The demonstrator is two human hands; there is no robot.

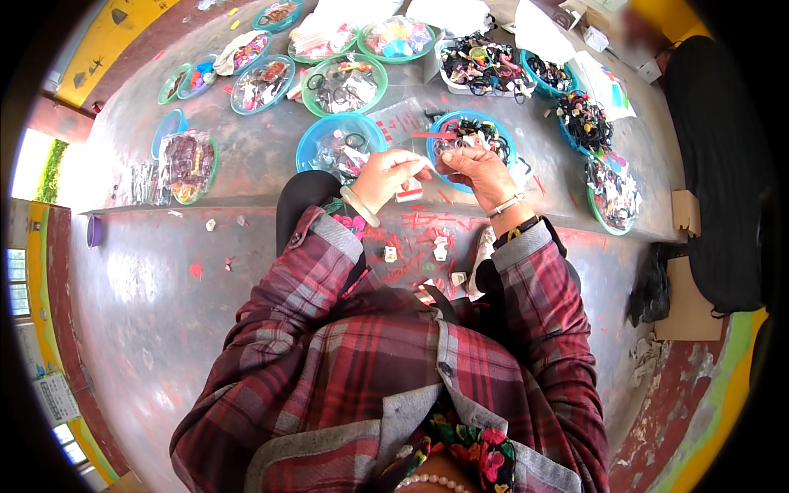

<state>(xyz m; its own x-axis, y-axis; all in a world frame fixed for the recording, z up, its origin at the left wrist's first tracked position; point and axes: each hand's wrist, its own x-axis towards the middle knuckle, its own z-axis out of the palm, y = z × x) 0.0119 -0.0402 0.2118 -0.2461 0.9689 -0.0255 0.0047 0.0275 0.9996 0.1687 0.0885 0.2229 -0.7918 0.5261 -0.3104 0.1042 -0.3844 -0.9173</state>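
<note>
My left hand (391, 178) is closed, its thumb and forefinger pinched at the near edge of the baskets. Facing it across a small gap, my right hand (485, 174) pinches too, thumb against forefinger. Whatever small thing lies between the fingertips is too fine to make out. Behind my right hand stands a blue basket (511, 148) of dark hair ties (475, 131) and small cards. A thin red strip (433, 135) shows above the fingertips. Left of that, another blue basket (302, 148) holds clear-bagged pieces and dark hair ties. A small red-and-white card (408, 191) lies below my left hand.
Farther back stand a green basket (385, 80), a white tub heaped with hair ties (485, 62) and several more baskets. Stacked plastic packs (189, 160) sit at the left. Scraps (440, 248) litter the lower floor, past the step edge. A black bag (651, 287) lies right.
</note>
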